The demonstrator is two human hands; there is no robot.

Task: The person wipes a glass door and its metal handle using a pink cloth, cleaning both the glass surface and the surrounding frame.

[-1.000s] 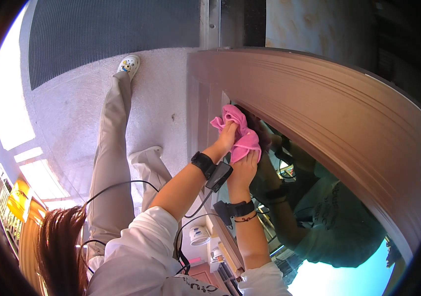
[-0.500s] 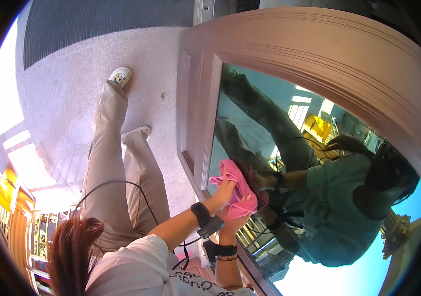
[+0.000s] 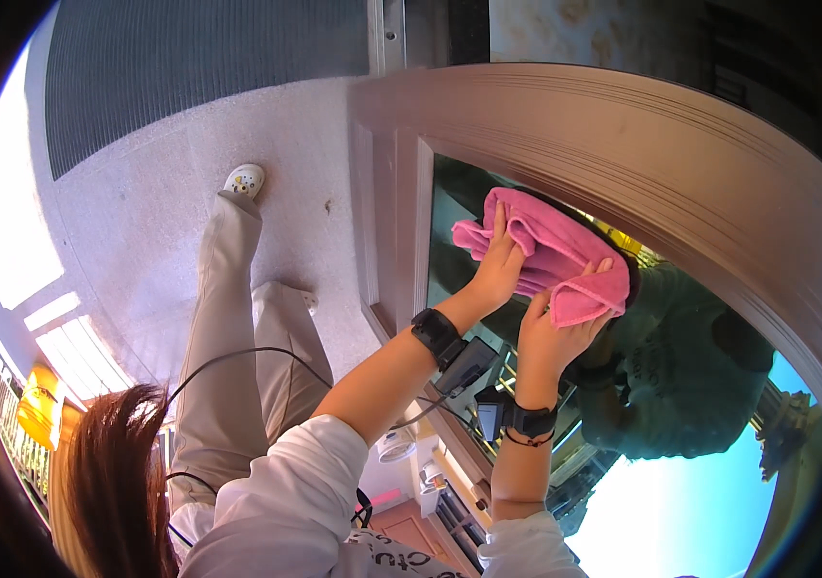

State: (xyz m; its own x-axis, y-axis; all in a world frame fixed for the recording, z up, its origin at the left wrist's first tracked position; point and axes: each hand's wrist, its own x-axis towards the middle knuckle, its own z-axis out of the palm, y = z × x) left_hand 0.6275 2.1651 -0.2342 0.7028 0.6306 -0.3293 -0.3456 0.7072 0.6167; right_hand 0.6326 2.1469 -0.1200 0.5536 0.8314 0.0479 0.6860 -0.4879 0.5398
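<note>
A folded pink cloth (image 3: 565, 252) lies pressed against the glass pane (image 3: 719, 332) of a brown door. My left hand (image 3: 500, 273) holds its left part, fingers stretched upward over the fabric. Lower and to the right, my right hand (image 3: 554, 337) grips the cloth's lower right edge, thumb and fingers partly covered by a fold. The glass mirrors my upper body darkly. Each wrist wears a black band with a small box, and a thin dark cord runs by my left arm.
The brown door frame (image 3: 623, 116) curves around the glass at top and left. A dark ribbed mat (image 3: 209, 67) covers the floor at the upper left. My legs and white clogs (image 3: 244, 180) stand left of the door. A yellow object (image 3: 39, 405) stands by a railing.
Both hands have slid the pink cloth up and to the right across the glass. The cloth is spread wider now, and my hands are farther apart.
</note>
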